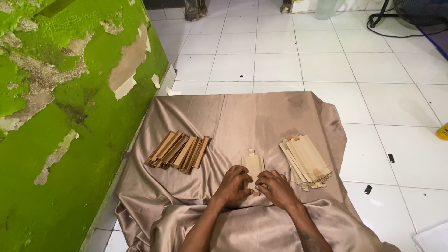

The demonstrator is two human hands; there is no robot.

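Observation:
A flat tan cardboard box blank lies on a beige satin cloth spread over the floor. My left hand and my right hand both press on the near end of this blank, fingers bent over its lower edge. To the right of my hands rests a fanned stack of flat cardboard blanks. Left of my hands is a pile of folded, narrow cardboard boxes.
A green wall with peeling paint runs along the left side. White floor tiles surround the cloth. Small dark bits lie on the tiles at the right, a yellow object at the right edge, and black cables at the far right.

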